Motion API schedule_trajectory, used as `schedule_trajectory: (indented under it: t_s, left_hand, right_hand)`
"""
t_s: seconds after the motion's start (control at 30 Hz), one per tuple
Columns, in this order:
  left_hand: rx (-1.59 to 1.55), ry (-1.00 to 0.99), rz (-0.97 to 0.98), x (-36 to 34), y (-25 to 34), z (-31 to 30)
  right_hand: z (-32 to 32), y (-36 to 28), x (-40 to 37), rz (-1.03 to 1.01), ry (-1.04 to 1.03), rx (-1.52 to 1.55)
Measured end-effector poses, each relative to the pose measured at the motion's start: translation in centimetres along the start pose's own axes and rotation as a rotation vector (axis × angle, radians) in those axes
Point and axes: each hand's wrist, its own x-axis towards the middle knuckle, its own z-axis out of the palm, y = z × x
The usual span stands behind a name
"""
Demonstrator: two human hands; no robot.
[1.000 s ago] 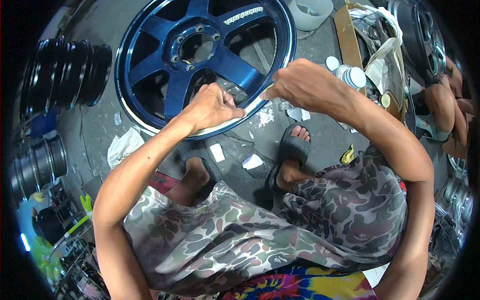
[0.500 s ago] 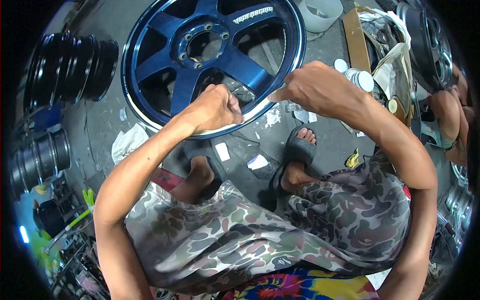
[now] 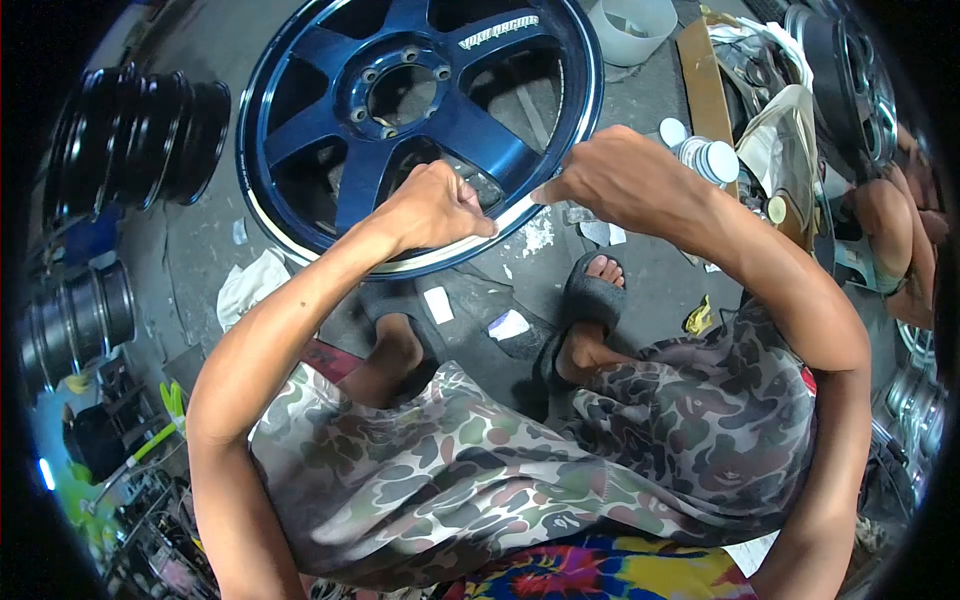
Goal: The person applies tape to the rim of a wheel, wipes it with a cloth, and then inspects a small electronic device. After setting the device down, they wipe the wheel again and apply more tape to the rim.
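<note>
A blue wheel rim (image 3: 487, 140) with white lettering lies in front of me, a pale band of tape (image 3: 420, 262) running along its near lip. My left hand (image 3: 437, 208) is closed at the near edge, its thumb pressing on the band. To the right, my right hand (image 3: 610, 178) is closed too, its fingertips pinching the band at the rim's lower right edge. Between the two hands the pale strip follows the lip. Just what lies inside the left hand's curled fingers is hidden.
Dark glossy rims (image 3: 140, 135) stand at the left. At the right are a cardboard box (image 3: 708, 95), white-lidded cans (image 3: 716, 161), a white bucket (image 3: 630, 30) and another person's bare leg (image 3: 888, 220). Paper scraps (image 3: 438, 304) and a white cloth (image 3: 250, 285) lie on the floor.
My left thumb has slid slightly right along the lip. The whole view has shifted a little, so the rim and surroundings appear slightly further left.
</note>
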Motion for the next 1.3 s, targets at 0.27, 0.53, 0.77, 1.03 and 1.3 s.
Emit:
schedule_trajectory:
  t_s: [0.27, 0.53, 0.77, 1.03, 1.3]
  left_hand:
    - [-0.057, 0.024, 0.029, 1.8, 0.5, 0.4]
    - [-0.135, -0.102, -0.054, 1.8, 1.5, -0.7]
    - [-0.105, -0.05, -0.056, 2.8, 1.7, 0.1]
    - [0.12, 0.02, 0.051, 2.7, 2.3, 0.3]
    - [0.162, 0.06, 0.039, 4.1, 1.9, 1.2]
  right_hand:
    - [-0.1, 0.2, -0.2, 0.008, -0.004, 0.034]
    - [0.0, 0.0, -0.2, 0.002, -0.006, -0.011]
    - [-0.2, 0.3, 0.3, -0.022, -0.016, 0.048]
    - [-2.7, -0.6, 0.7, 0.096, -0.103, -0.091]
    - [-3.9, 12.5, 5.7, -0.014, 0.441, -0.505]
